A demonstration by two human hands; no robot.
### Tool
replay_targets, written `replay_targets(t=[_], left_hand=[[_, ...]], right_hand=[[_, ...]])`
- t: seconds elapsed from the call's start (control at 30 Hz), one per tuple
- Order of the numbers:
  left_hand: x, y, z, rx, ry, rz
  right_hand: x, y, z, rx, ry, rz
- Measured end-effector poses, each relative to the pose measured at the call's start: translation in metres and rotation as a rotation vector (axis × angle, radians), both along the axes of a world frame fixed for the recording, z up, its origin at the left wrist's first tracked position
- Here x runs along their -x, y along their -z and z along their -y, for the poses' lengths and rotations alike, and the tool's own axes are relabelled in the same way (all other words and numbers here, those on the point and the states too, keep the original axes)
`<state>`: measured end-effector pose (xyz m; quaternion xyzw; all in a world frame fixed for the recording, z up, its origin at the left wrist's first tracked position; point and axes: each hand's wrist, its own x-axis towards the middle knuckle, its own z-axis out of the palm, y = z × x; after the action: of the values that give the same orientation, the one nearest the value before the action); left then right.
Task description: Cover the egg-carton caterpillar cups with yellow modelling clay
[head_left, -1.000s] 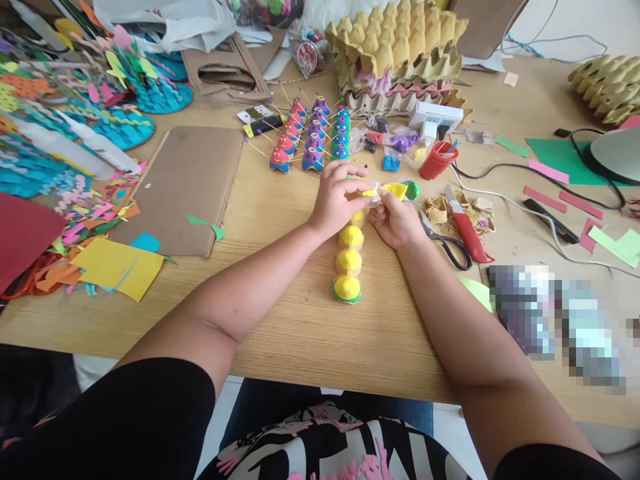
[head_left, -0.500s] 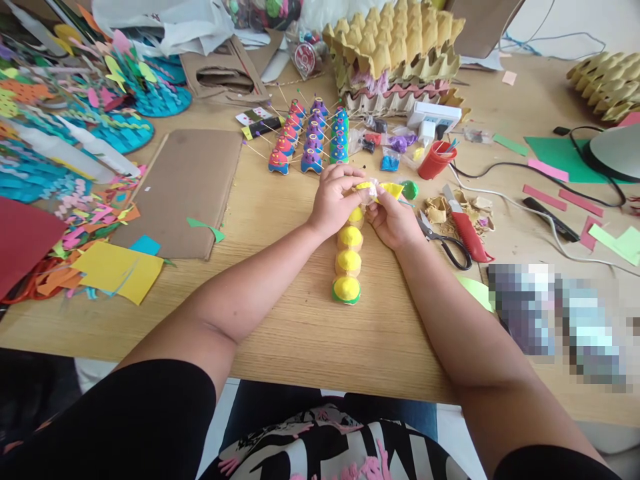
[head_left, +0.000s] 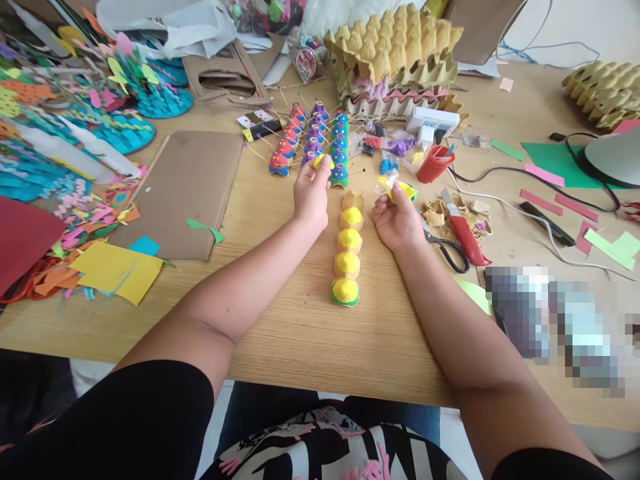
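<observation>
My left hand (head_left: 311,199) pinches a small lump of yellow modelling clay (head_left: 324,161) between thumb and fingers, raised left of the strip's far end. In my right hand (head_left: 399,219) is a crinkled clear plastic bag (head_left: 392,180) with yellow clay in it. Between my forearms lies an egg carton strip (head_left: 354,199). Yellow clay domes cover several of its cups, the far cup is bare brown, and green clay (head_left: 345,301) rims the near one. Beyond stand painted-looking carton strips in red, purple and blue-green (head_left: 339,143), with pins stuck in them.
Scissors (head_left: 453,252), a red-handled cutter (head_left: 467,230) and carton scraps lie right of my right hand. A red cup (head_left: 436,164) stands behind them. Cardboard (head_left: 183,193) and paper scraps lie left. Egg trays (head_left: 395,47) are stacked at the back.
My hands have drawn apart. The left has moved left with a lump of yellow clay, while the right keeps the plastic bag. The strip's bare far cup now shows.
</observation>
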<state>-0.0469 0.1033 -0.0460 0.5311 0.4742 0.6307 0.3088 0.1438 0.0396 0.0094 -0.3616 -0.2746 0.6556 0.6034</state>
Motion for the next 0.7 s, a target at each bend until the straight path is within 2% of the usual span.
replay_targets(t=[0.07,0.17,0.23,0.3,0.7], left_hand=[[-0.007,-0.007,0.01,-0.047,0.045,-0.081],[-0.021,-0.027,0.036,-0.15,0.101,-0.266],[-0.026,-0.039,0.051,-0.175,0.104,-0.409],[-0.027,-0.047,0.061,-0.206,0.083,-0.467],[-0.026,-0.045,0.067,-0.331,0.101,-0.564]], right_hand=[[0.0,0.001,0.001,-0.026,-0.036,0.029],[0.001,0.001,0.003,-0.063,-0.074,0.072],[0.003,0.002,0.004,-0.068,-0.07,0.073],[0.004,0.003,0.005,-0.06,-0.054,0.062],[0.004,0.006,0.006,-0.127,-0.072,0.001]])
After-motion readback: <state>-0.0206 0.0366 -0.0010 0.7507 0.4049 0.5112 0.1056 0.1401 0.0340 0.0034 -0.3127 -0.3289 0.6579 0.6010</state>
